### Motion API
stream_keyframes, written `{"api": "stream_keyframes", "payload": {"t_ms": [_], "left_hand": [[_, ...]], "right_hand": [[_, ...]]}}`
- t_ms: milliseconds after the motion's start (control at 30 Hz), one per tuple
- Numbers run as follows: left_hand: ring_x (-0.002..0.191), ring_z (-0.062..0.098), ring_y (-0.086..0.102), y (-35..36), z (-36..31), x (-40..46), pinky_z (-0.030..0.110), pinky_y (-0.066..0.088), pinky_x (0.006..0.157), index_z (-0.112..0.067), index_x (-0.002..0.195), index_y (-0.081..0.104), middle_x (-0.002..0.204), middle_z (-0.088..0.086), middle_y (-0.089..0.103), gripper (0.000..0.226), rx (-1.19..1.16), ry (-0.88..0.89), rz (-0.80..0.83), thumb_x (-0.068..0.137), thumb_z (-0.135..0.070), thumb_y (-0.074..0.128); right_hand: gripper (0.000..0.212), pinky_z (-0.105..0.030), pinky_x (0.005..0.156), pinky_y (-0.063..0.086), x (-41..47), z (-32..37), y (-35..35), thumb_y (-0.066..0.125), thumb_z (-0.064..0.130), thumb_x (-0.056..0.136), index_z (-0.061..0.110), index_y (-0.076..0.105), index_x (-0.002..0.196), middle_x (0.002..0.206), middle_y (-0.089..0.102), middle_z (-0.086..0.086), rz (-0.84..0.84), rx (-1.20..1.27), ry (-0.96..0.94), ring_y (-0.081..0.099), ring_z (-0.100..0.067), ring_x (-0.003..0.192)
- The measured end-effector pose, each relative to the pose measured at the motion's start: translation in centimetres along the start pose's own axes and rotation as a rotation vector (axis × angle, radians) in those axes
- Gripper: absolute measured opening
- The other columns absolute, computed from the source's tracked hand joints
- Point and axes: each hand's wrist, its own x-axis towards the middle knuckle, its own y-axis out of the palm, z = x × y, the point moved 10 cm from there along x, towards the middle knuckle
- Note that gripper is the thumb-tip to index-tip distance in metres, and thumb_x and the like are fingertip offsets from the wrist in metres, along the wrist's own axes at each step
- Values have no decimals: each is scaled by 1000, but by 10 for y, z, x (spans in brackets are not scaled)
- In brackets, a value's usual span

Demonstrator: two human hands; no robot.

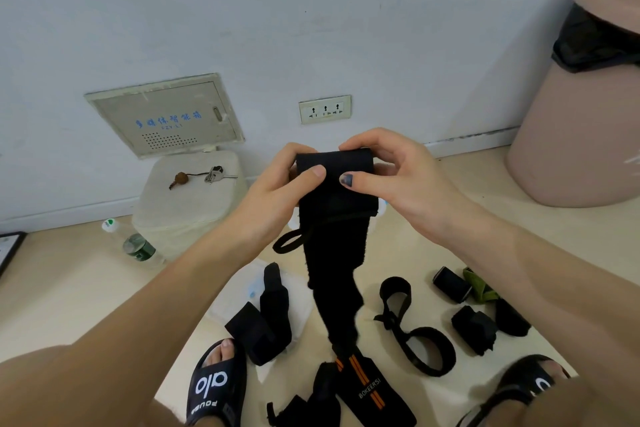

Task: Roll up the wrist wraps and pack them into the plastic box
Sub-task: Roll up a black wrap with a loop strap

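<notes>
Hands: two, left hand and right hand, both gripping one black wrist wrap. Slippers: two, left slipper and right slipper. Orange-striped wrap: one, near centre. Plastic bottle: one, far left. Wall socket: one. Key bunch: one.

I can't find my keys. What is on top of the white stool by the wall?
On the white stool lies a bunch of keys on a cord with a brown bead. Nothing else shows on its top; its underside is hidden.
</notes>
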Motion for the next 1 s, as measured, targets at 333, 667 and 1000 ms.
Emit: {"api": "stream_keyframes", "payload": {"t_ms": [333, 667, 1000], "left_hand": [[92, 13, 60, -1, -22, -5, 26, 53, 81, -11, 118, 53, 98, 2, 62, 21, 21, 115, 42, 102, 2, 52], [85, 12, 63, 4, -16, -8, 24, 54, 78, -24, 114, 54, 89, -10, 66, 34, -30, 51, 44, 97, 6, 56], [79, 18, 65, 3, -7, -4, 22, 52, 72, -19, 116, 56, 92, 3, 66, 13, -79, -43, 41, 104, -14, 54]], "right_hand": [[16, -40, 87, 63, -3, -10, 16, 65, 30, 99, 20, 68, 112, 96, 72, -1, 97, 45, 156, 75, -18, 97], [16, -40, 96, 58, -2, -1, 12, 70, 21, 98, 26, 72, 112, 107, 72, -4, 64, -19, 20, 68, -24, 106], [33, -29, 93, 58, -3, -4, 10, 80, 11, 87, 29, 71, 113, 110, 73, -3, 71, -24, 25, 71, -21, 104]]}}
